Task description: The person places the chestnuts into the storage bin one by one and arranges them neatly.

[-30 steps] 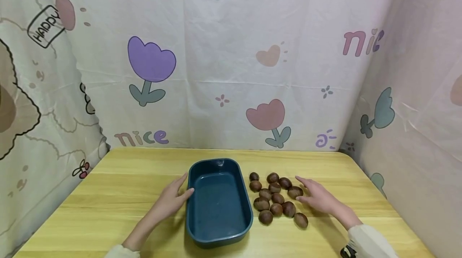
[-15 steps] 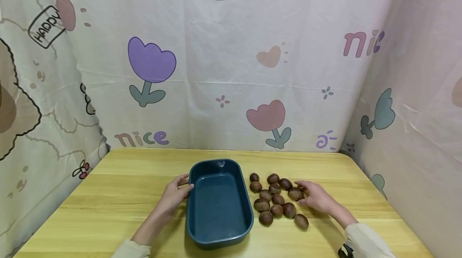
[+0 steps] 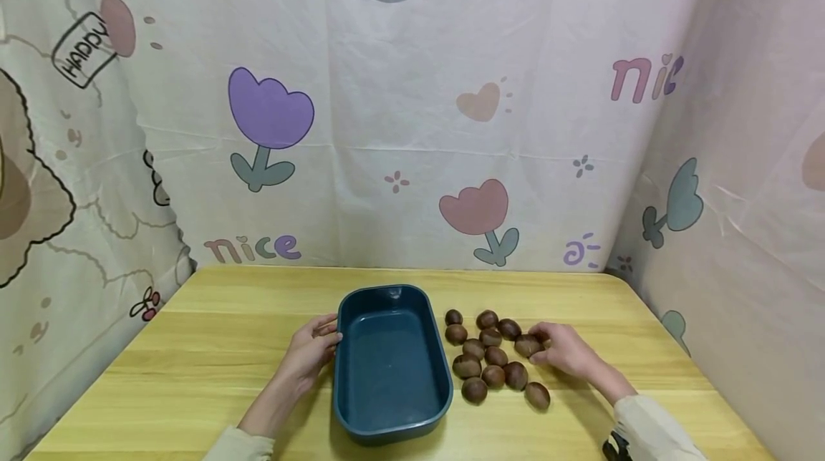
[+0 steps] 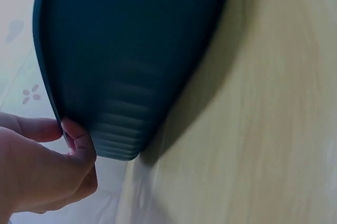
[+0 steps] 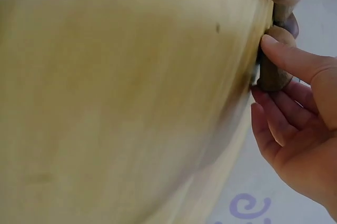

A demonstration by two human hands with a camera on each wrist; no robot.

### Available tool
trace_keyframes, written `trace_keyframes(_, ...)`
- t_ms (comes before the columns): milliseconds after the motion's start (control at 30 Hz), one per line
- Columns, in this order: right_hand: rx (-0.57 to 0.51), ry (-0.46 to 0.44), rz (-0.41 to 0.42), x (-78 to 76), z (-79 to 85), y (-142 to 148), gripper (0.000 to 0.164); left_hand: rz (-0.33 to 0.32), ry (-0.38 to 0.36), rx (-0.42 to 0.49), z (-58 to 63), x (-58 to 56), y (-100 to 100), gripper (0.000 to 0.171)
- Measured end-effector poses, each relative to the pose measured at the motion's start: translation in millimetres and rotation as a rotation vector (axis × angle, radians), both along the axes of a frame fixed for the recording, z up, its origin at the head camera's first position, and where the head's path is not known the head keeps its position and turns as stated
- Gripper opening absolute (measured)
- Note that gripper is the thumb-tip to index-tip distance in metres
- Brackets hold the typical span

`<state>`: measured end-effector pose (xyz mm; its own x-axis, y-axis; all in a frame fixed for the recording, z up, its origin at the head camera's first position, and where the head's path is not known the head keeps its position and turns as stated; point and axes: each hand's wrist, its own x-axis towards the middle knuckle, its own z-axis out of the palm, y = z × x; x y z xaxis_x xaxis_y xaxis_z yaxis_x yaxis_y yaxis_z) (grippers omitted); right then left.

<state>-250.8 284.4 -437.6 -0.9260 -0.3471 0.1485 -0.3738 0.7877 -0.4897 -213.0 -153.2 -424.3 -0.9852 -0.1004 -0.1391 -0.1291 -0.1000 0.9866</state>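
Note:
A dark blue rectangular baking dish [image 3: 389, 368] stands on the table with nothing in it. My left hand [image 3: 309, 351] pinches its left rim between thumb and fingers; the left wrist view shows the thumb and fingers on the dish wall [image 4: 131, 50]. To the right of the dish lie several brown chestnuts [image 3: 495, 356] in a loose cluster. At the cluster's right edge my right hand [image 3: 567, 352] has thumb and fingers around one chestnut [image 3: 528, 346]. In the right wrist view, that chestnut [image 5: 276, 66] sits between thumb and fingers, low against the table.
The light wooden table [image 3: 225, 346] reaches back to a printed cloth [image 3: 387, 124]. Another chestnut [image 3: 538, 396] lies just in front of my right hand. The dish's right wall stands close to the nearest chestnuts.
My left hand's fingers have closed onto the dish rim. My right thumb and fingers have closed in around the rightmost chestnut of the back group. Dish and chestnuts appear to stay in place.

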Motion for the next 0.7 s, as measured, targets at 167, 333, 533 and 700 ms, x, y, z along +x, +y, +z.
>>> trace_keyframes(167,0.029,0.019,0.010,-4.4,6.8,3.8,0.037,0.009,-0.014,0.093,-3.0,-0.2,-0.7,0.047)
trace_keyframes(333,0.015,0.002,0.013,-10.2,17.5,2.8,0.036,0.023,-0.012,0.139,-4.9,0.5,-2.1,0.046)
trace_keyframes(533,0.025,0.063,0.105,-20.7,33.8,-5.4,0.033,0.019,-0.013,0.160,-6.0,-0.6,-3.1,0.046)
trace_keyframes(700,0.055,0.116,0.193,-29.8,50.8,-19.0,0.031,0.020,-0.010,0.161,-5.8,-0.8,-1.7,0.045)
